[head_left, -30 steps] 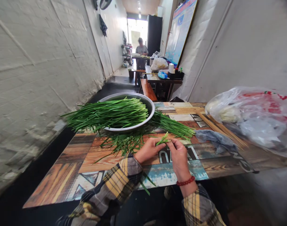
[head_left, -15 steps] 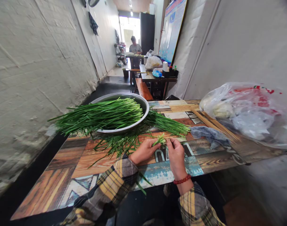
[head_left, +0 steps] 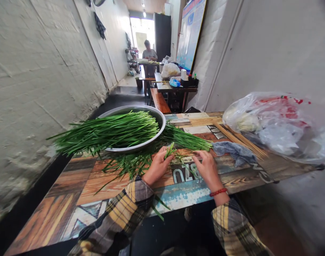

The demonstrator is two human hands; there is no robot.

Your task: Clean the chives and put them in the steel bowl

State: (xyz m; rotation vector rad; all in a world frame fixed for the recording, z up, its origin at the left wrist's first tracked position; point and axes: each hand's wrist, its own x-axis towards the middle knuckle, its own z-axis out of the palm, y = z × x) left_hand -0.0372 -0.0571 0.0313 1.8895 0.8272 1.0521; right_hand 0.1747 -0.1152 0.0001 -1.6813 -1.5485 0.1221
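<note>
My left hand (head_left: 157, 166) is closed around a small bunch of green chives (head_left: 169, 150), its stalk ends sticking up above my fingers. My right hand (head_left: 207, 168) rests on the patterned table (head_left: 79, 192) with fingers spread flat, reaching toward loose chives (head_left: 190, 140) lying beside the bowl. A wide metal bowl (head_left: 155, 114) heaped with long chives (head_left: 109, 131) stands just beyond my left hand. More loose chives (head_left: 130, 163) lie on the table in front of the bowl.
A grey cloth (head_left: 235, 151), a bundle of bamboo skewers (head_left: 238, 138) and a clear plastic bag (head_left: 279, 124) lie at the right. White walls close in on both sides. Down the aisle stand a bench (head_left: 159, 101), another table (head_left: 175, 87) and a seated person (head_left: 148, 53).
My hands have parted: the left kept the small chive bunch and shifted left, the right let go and moved right with fingers flat on the table. The view drifted slightly.
</note>
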